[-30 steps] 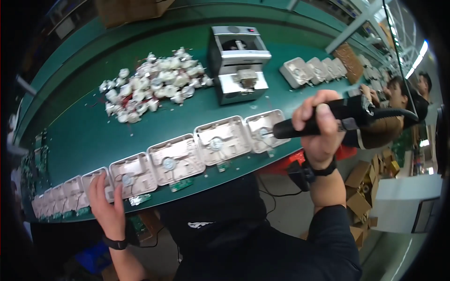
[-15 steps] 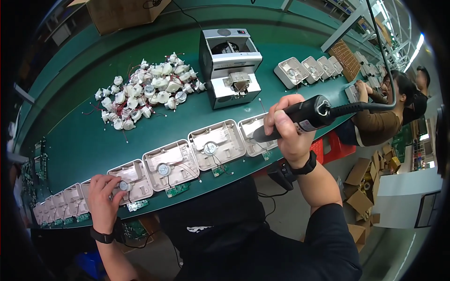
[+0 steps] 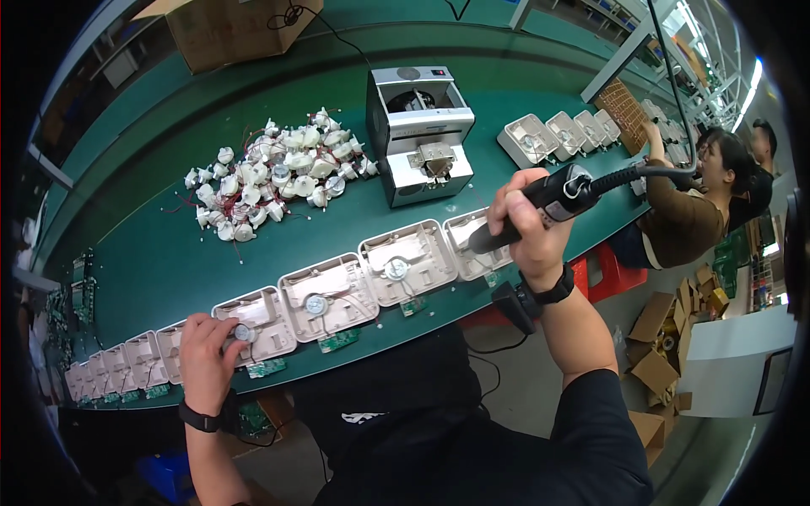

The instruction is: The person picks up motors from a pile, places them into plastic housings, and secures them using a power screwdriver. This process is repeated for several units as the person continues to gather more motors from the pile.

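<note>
My right hand (image 3: 540, 236) is wrapped round a black corded electric screwdriver (image 3: 561, 192), held above the right end of a row of open white plastic housings; its cord runs up and away to the right. My left hand (image 3: 207, 350) pinches a small round silver-and-white motor (image 3: 244, 333) between thumb and fingers, over one housing (image 3: 274, 310) in the row. To its right, two housings (image 3: 333, 282) (image 3: 413, 244) each have a round motor (image 3: 315, 304) inside, with thin wires. Green circuit boards (image 3: 339, 341) hang by wires along the row's near side.
A heap of white motors with red wires (image 3: 287, 173) lies at the back left. Beside it stands a silver-and-black machine (image 3: 422, 139). More white housings (image 3: 527, 142) line the back right, near a seated co-worker (image 3: 688, 207). A red stool (image 3: 612, 270) and cardboard boxes (image 3: 654, 371) are on the right.
The whole picture has shifted slightly, the bench things now lying further right. My left hand still pinches the motor and my right still grips the screwdriver. The co-worker's arm has reached further back.
</note>
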`<state>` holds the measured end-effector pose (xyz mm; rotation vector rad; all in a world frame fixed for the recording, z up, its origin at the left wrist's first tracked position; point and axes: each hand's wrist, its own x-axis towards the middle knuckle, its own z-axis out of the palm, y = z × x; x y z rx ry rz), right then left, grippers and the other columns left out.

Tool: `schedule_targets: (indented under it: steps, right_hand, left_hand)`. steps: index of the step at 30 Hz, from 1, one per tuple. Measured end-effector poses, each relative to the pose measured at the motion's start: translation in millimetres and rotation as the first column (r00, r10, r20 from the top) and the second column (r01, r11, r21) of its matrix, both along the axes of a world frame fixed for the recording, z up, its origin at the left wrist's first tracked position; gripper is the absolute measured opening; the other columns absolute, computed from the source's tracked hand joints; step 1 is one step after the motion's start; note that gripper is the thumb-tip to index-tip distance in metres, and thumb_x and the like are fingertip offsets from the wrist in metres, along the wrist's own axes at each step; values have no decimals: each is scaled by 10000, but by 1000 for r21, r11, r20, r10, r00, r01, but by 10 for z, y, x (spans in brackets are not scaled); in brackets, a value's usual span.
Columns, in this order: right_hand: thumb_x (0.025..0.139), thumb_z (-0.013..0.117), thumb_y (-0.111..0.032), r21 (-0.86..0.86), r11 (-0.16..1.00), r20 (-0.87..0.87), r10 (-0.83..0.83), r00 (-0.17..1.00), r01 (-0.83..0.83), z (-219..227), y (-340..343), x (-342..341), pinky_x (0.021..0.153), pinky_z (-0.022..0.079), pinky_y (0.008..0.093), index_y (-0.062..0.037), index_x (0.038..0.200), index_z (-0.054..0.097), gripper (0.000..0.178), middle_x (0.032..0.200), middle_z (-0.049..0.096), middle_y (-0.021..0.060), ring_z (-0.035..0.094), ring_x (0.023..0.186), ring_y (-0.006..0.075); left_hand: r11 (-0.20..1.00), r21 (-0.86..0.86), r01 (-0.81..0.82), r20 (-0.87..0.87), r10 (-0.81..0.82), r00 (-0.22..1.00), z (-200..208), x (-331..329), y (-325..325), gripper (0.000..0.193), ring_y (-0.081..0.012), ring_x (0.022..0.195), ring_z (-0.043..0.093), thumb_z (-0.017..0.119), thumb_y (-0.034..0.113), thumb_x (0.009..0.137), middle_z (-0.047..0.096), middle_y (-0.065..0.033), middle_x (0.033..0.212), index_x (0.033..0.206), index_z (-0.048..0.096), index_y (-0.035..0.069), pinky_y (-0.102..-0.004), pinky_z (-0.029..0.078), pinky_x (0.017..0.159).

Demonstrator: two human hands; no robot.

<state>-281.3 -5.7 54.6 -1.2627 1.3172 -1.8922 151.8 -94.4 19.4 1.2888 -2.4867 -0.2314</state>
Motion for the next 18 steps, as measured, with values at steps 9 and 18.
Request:
schedule_targets:
  steps: [9,18]
  right_hand:
    - [950,628,-131,-5,990,-84,-139,987,139,-19,-100,-665,578,489,315,-5,1020,554,162,773,587,103,571,612,185]
    - [953,612,-117,-225,972,48,-63,997,72,548,-352,-505,573,483,318,-3,1024,563,143,776,578,110,561,606,185]
  left_hand:
    - [990,10,139,-28,-138,990,-43,-637,45,413,-320,1013,586,838,108,679,664,-95,966,1064,709,34,-433,489,868]
    - [948,137,-286,-345,317,883,-111,-580,289,624,-230,952,577,811,125,803,588,-104,1181,1373,568,46,-343,489,822]
